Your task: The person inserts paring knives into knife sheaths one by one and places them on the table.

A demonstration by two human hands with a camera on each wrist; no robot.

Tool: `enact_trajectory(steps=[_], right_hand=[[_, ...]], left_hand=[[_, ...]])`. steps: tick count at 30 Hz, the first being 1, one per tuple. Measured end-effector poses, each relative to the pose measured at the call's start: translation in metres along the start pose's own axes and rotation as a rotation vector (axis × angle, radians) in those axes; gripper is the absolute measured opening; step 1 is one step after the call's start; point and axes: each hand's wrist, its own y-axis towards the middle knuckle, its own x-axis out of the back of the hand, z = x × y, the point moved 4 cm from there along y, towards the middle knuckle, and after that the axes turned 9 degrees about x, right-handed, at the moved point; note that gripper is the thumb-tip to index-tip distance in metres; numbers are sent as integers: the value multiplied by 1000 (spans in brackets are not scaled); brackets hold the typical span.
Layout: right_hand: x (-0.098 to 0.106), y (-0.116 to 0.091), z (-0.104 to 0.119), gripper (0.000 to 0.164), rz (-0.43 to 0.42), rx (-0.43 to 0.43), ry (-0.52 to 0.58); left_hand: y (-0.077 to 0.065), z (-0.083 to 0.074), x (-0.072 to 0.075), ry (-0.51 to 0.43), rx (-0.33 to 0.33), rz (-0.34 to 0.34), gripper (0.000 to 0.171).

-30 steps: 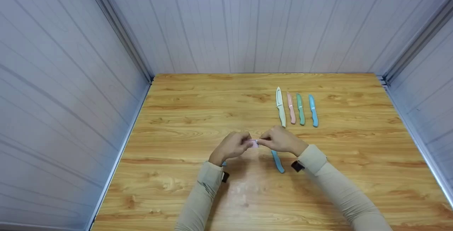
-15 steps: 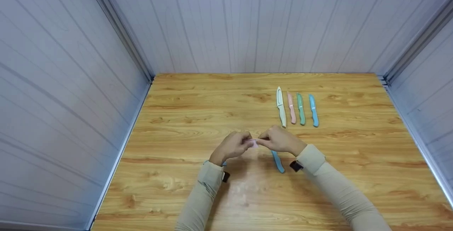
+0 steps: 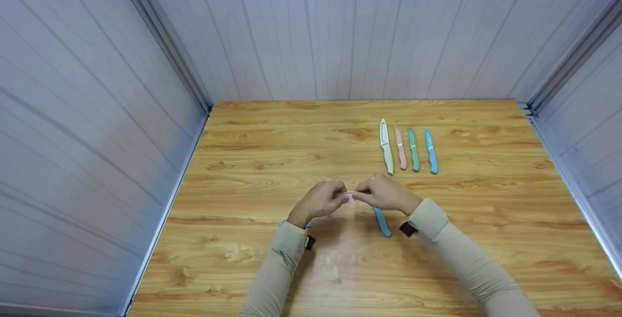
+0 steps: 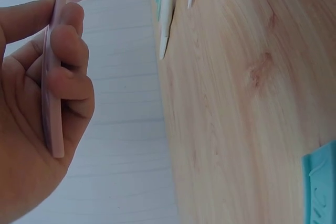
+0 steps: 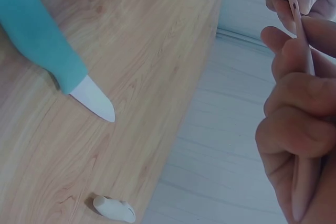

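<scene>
My left hand (image 3: pixel 320 199) and right hand (image 3: pixel 386 193) meet over the middle of the table, both gripping one slim pink piece. In the left wrist view, curled fingers wrap its flat, sheath-like part (image 4: pixel 56 129). The right wrist view has a rounded pink knife handle (image 5: pixel 303 182) inside my right hand's curled fingers. Fingers cover most of the join. Below my right hand lies a blue knife (image 3: pixel 382 222), its white blade (image 5: pixel 95 99) bare in the right wrist view. A turquoise sheath (image 4: pixel 321 184) lies by my left wrist, mostly hidden from the head view.
Beyond my right hand, a cream knife (image 3: pixel 386 149), a pink knife (image 3: pixel 400 149), a green knife (image 3: pixel 413 150) and a light-blue knife (image 3: pixel 431 151) lie side by side. Pale panel walls (image 3: pixel 330 35) border the wooden table (image 3: pixel 262 151) at the back and sides.
</scene>
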Motion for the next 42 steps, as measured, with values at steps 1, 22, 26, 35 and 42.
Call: enact_trajectory(steps=[1, 22, 26, 35, 42], right_hand=[[0, 0, -1, 21, 2, -9, 0], [16, -18, -17, 24, -22, -125, 78], [21, -25, -23, 22, -34, -153, 94], [33, -42, -43, 23, -73, -282, 93], [42, -55, -61, 22, -138, -358, 40]], left_hand=[[0, 0, 1, 8, 0, -1, 14], [-11, 29, 17, -54, 80, 23, 20], [-17, 35, 21, -84, 81, 19, 17], [-26, 51, 26, -87, 140, 29, 20], [-34, 65, 25, -47, 180, 57, 24]])
